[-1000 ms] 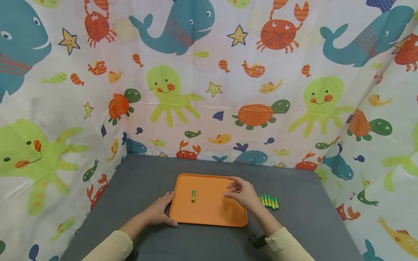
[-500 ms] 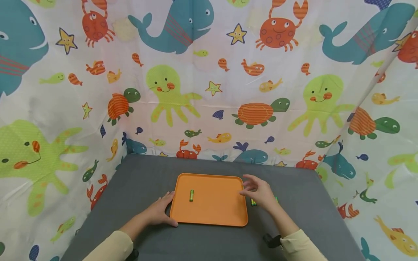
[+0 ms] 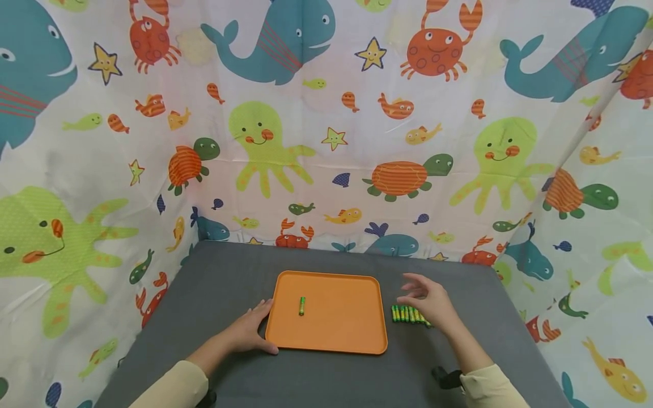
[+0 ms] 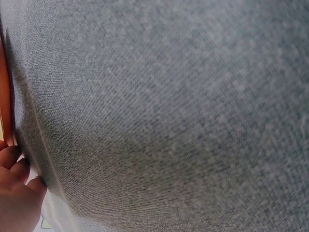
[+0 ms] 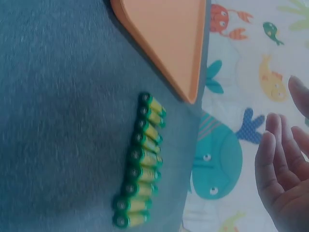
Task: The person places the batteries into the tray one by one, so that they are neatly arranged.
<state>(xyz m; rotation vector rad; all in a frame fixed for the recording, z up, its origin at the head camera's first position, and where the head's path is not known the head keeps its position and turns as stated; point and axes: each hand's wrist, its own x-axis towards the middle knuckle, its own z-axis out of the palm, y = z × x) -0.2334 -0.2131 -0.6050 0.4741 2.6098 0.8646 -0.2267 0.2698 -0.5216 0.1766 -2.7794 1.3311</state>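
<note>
An orange tray (image 3: 342, 317) lies on the dark grey table, with one green and yellow battery (image 3: 302, 306) standing out on its left half. My left hand (image 3: 242, 330) rests against the tray's left side, fingers spread along the rim and thumb by the near left corner. Right of the tray, several matching batteries (image 3: 405, 314) lie side by side in a row. Over the right part of that row is my right hand (image 3: 431, 300), its fingers loosely bent and nothing between them. The right wrist view shows the full row of batteries (image 5: 140, 157) apart from the hand (image 5: 285, 174).
Grey cloth covers the table (image 3: 234, 266). A white curtain (image 3: 316, 187) printed with sea animals surrounds its back and sides. Dark straps (image 3: 446, 378) sit at the wrists below the light sleeves.
My right hand has moved right, from above the tray to the row of batteries, whose left part now shows. The left hand, tray and lone battery stay in place.
</note>
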